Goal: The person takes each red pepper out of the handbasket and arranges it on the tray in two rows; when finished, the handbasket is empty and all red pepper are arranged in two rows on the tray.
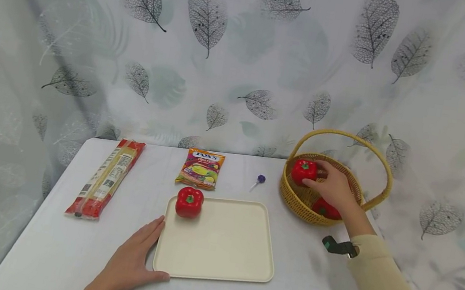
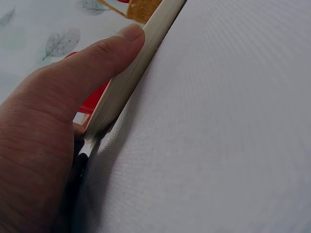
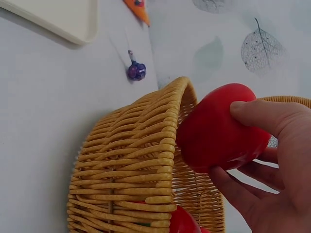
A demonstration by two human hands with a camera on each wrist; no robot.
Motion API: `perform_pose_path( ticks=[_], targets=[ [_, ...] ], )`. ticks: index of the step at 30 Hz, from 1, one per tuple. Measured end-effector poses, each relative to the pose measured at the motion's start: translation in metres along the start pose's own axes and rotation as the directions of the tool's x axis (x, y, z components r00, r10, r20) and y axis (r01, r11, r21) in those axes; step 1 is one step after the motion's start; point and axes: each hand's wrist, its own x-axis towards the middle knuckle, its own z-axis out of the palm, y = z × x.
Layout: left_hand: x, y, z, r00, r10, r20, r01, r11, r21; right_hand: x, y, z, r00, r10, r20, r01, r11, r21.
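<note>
My right hand (image 1: 332,183) grips a red bell pepper (image 1: 302,172) within the left part of a wicker basket (image 1: 301,207). In the right wrist view, thumb and fingers hold the pepper (image 3: 221,131) at the basket's rim (image 3: 181,104). Another red bell pepper (image 1: 326,208) lies inside the basket, partly hidden by my wrist. A cream tray (image 1: 221,244) lies on the table, with a red bell pepper (image 1: 189,203) in its far left corner. Around the tray's near left corner, my left hand (image 1: 130,258) rests with extended fingers along the left edge and thumb against the near edge.
A red-and-clear packet of long noodle-like sticks (image 1: 105,180) lies at the left. Behind the tray are a Fox's Fruits candy bag (image 1: 200,169) and a purple-wrapped lollipop (image 1: 261,179). The basket's tall handle (image 1: 385,172) arches over it. A leaf-print curtain (image 1: 236,64) hangs behind.
</note>
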Motion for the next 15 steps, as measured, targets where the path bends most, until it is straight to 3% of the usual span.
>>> perform_pose_path(
  ticks=[6,15],
  targets=[
    [-0.0001,-0.0004,0.0004,1.000,0.021,-0.020,-0.021,1.000,0.009,-0.0040,-0.0018,-0.0005,1.000,-0.004,-0.009,0.004,1.000,-0.005],
    [0.0008,0.0023,-0.0031,1.000,-0.003,0.012,0.003,1.000,0.004,-0.0100,-0.0069,-0.0037,1.000,-0.008,-0.018,0.008,1.000,-0.004]
  ],
)
